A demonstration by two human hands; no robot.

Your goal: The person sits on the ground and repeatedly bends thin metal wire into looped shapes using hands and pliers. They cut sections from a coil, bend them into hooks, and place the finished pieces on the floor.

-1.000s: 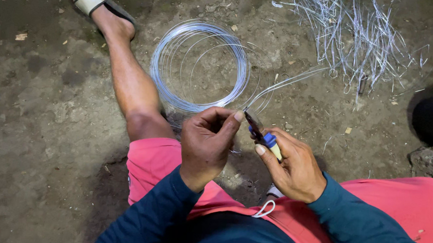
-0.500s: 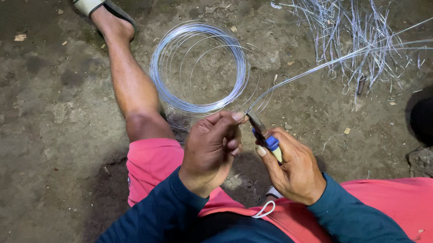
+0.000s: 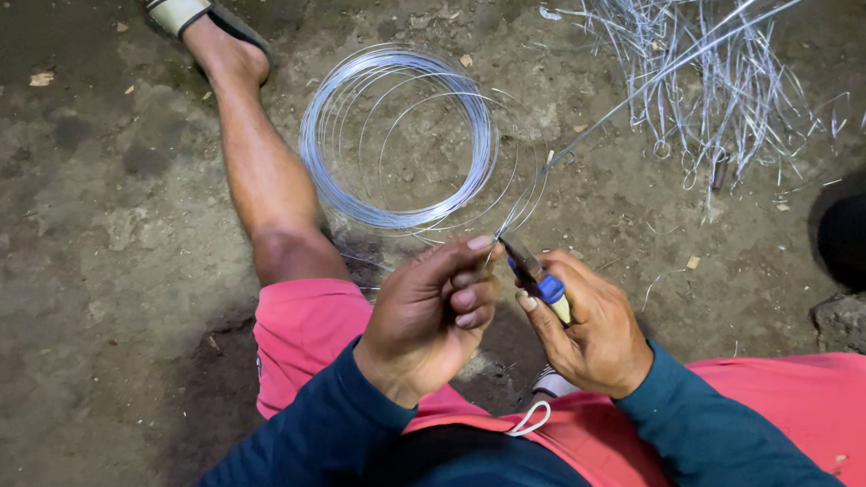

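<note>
The wire (image 3: 601, 113) is pinched by the left hand (image 3: 429, 313) just beside the pliers (image 3: 530, 265), steadying it. The right hand (image 3: 588, 333) grips those pliers shut on it.

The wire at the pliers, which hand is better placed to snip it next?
Probably the right hand: it already grips the pliers, whose tip meets the wire. The left hand only pinches the wire beside that tip, so it seems better suited to steadying it.
</note>
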